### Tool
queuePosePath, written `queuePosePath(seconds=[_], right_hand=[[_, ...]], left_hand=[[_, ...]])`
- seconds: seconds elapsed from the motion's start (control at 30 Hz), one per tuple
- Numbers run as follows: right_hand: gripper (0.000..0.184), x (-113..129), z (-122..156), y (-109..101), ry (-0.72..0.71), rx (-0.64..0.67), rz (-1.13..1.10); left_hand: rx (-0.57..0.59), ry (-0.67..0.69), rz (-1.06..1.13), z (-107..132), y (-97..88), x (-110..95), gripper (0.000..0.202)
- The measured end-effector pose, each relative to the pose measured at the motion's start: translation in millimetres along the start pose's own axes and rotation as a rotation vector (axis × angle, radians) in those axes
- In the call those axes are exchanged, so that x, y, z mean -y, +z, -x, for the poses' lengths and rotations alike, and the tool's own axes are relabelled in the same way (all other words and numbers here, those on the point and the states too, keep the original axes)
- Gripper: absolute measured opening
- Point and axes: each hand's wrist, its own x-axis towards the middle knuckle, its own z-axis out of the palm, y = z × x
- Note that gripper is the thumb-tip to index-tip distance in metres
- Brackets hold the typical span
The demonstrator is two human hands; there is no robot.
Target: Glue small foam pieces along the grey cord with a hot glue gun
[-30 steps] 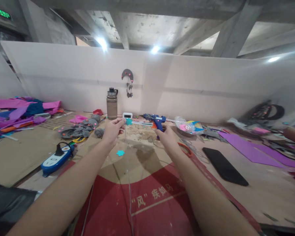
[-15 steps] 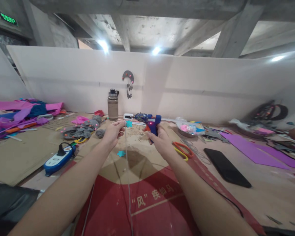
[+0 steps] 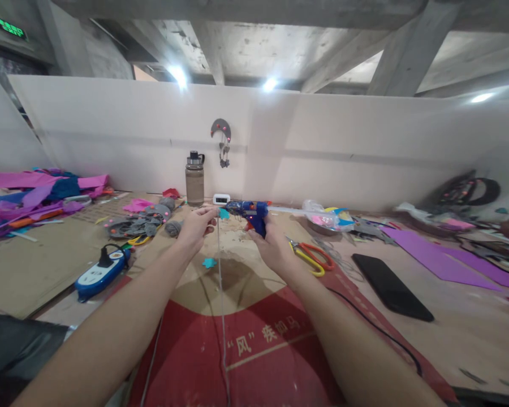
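Observation:
Between the fingertips of my left hand (image 3: 198, 226) is a small teal felt piece (image 3: 224, 213), pinched at its edge. A grey string (image 3: 221, 305) runs down from it toward me. My right hand (image 3: 275, 240) is wrapped round the handle of a blue hot glue gun (image 3: 254, 211), whose nozzle points left, close to the teal piece. A clear glue stick (image 3: 286, 211) sticks out of the gun's back. Another teal felt flower (image 3: 209, 263) lies on the board below my hands.
A water bottle (image 3: 194, 180) and a small white digital device (image 3: 221, 199) stand at the back. Right lie scissors (image 3: 316, 257), a black phone (image 3: 391, 287) and purple felt (image 3: 436, 257). Left are grey felt pieces (image 3: 138, 223) and a power strip (image 3: 103, 274). A grey moon ornament (image 3: 221, 130) hangs behind.
My right hand has moved the glue gun left and turned it, so its nozzle is nearer the teal piece and the glue stick shows. My left hand has barely moved.

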Motion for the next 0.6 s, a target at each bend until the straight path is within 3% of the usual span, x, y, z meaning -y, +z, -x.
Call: queuePosePath(seconds=[0.6], right_hand=[[0.033,5.2,3.1,-4.1,0.006,0.01,0.017]], left_hand=[[0.007,0.032,-0.015,0.9,1.8,-0.4,0.029]])
